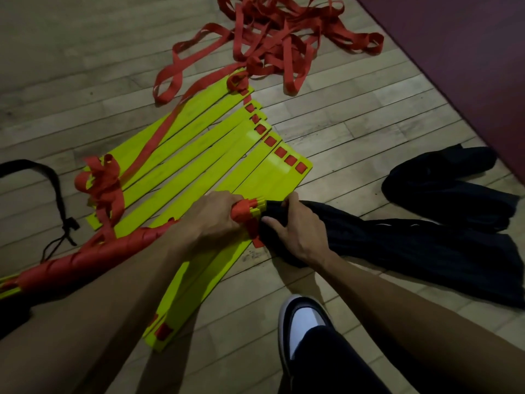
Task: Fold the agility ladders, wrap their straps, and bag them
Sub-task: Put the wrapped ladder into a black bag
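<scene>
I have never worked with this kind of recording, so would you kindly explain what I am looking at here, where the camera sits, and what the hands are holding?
There is no machine here: a person works with two bare hands, and the single picture comes from a wide-angle camera worn on the head, looking down at a wooden floor.

The left hand grips the end of a wrapped ladder bundle, yellow rungs bound in red strap. The right hand holds the mouth of a black bag against that end, so the bundle seems about to go in.

Beneath lies a second ladder, its yellow rungs fanned out flat, with its red straps in a loose tangle beyond. A second black bag lies to the right, a black drawstring cord to the left, and the person's shoe shows below.
</scene>
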A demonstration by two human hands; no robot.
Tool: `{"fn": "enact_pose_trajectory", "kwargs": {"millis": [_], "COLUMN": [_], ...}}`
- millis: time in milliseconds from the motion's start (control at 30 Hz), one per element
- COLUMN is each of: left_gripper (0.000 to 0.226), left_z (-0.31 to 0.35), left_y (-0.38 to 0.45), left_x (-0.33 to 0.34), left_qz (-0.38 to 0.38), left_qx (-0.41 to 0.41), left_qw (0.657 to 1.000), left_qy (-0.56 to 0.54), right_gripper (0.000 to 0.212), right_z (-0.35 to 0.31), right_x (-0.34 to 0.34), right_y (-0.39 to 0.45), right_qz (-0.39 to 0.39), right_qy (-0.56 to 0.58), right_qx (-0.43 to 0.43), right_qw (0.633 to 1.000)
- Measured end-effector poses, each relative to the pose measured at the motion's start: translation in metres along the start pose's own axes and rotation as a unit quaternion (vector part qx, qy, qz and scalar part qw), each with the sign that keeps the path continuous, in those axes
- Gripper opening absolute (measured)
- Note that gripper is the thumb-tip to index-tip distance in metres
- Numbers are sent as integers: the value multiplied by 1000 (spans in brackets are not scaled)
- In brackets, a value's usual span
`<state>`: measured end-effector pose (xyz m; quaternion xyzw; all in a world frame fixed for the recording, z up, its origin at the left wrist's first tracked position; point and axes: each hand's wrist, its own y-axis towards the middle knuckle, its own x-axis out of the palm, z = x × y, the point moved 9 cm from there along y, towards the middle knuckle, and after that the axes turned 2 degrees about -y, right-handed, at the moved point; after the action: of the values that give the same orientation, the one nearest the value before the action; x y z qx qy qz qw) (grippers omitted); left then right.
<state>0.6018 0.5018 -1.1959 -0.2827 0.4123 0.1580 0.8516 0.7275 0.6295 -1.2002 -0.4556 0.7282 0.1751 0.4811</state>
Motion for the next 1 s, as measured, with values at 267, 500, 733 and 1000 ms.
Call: {"fn": "enact_pose_trajectory", "kwargs": {"millis": [267, 500, 733, 1000], "left_gripper": [37, 51, 59, 64], "left_z": [-9, -15, -17, -17], "left_y": [-6, -9, -12, -9], "left_x": [6, 27, 31, 23], "left_qz": [-16, -55, -92, -60], "left_qx": [-4, -22, -29, -36], "left_qw": [999, 997, 995, 997], "left_qy": [35, 48, 7, 25], "right_gripper": [45, 43, 19, 19], "right_z": [7, 12, 16, 40], "right_x": [17, 5, 11, 9], "right_y": [-4, -10, -8, -10], "right_qz": [-12, -7, -12, -18], "right_qy": [108, 197, 152, 185], "right_qx": [102, 81, 75, 175], "right_qw": [989, 977, 985, 967]}}
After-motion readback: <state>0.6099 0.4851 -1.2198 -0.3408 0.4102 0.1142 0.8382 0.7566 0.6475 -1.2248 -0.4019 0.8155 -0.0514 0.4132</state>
